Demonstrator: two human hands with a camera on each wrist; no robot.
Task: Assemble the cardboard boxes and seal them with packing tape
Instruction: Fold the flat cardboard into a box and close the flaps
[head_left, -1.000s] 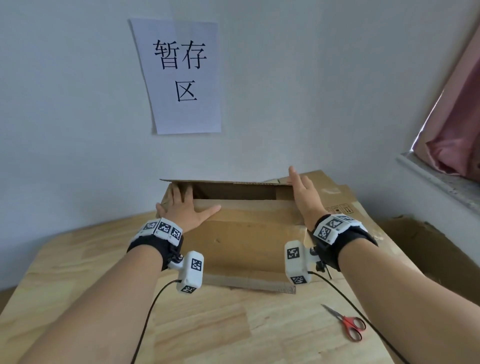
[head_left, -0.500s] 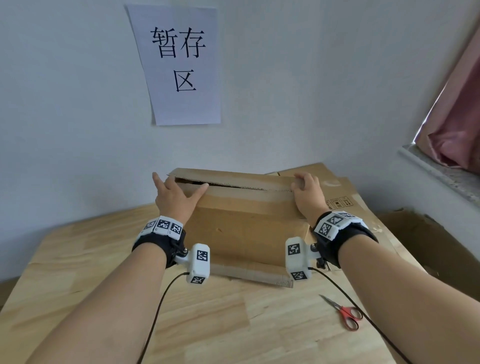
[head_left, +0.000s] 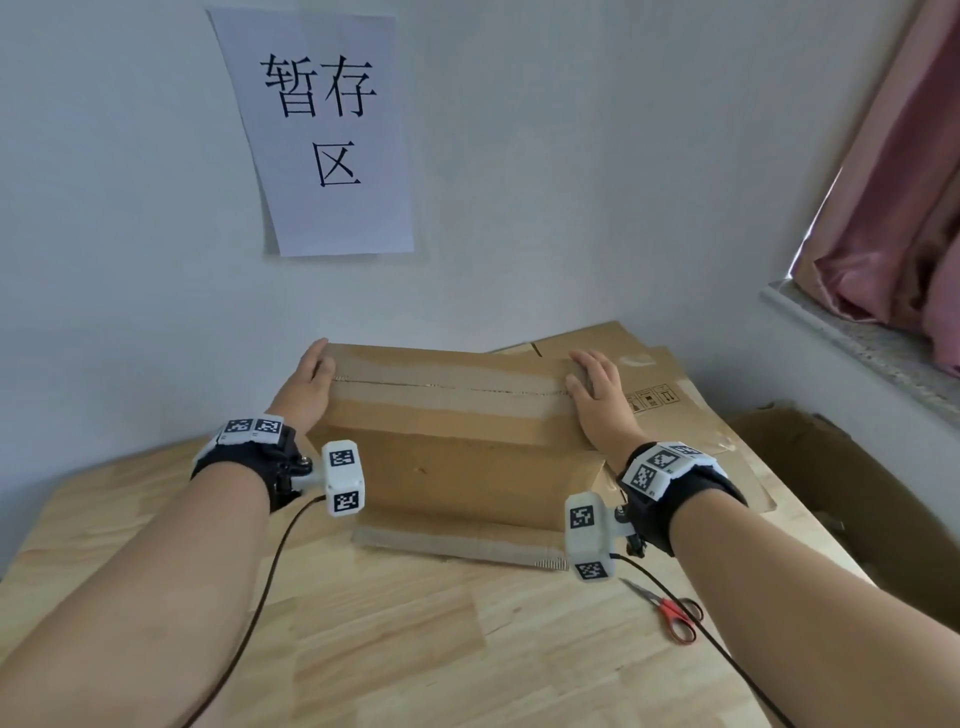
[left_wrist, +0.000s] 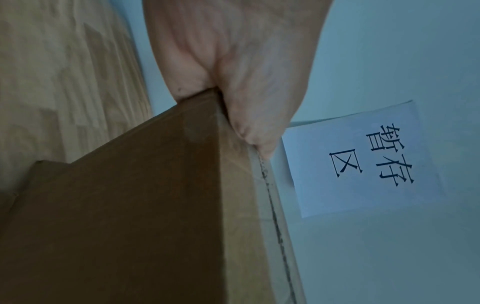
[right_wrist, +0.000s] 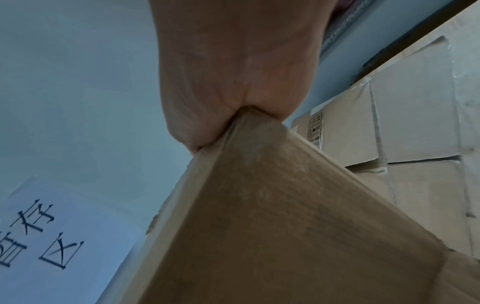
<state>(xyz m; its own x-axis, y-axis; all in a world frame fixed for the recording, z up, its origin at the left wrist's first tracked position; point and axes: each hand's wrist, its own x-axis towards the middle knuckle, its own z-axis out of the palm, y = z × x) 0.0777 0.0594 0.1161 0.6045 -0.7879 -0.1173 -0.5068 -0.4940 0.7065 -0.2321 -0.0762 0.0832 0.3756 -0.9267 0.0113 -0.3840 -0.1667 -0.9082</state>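
Pressing down at either end, the left hand (head_left: 310, 387) and the right hand (head_left: 597, 395) now hold the top of the cardboard box (head_left: 452, 441) closed, where a second ago the far flap stood up and a dark opening showed between the two long flaps. Those flaps have come together, and a thin seam (head_left: 447, 385) runs across the top from one hand to the other. The box stands on the wooden surface (head_left: 415, 634) near the wall, in front of a stack of flattened cardboard (head_left: 670, 395). In the left wrist view the palm and thumb clamp over the box's top corner; the right wrist view shows the same wrapping grip at the other corner, though the fingers themselves are mostly hidden from both wrist cameras, so how far they curl over the far side is hard to tell. This probably means the folding step is done and the seam is ready for tape. No roll of tape is in sight; only red-handled scissors (head_left: 670, 613) lie near the right arm.
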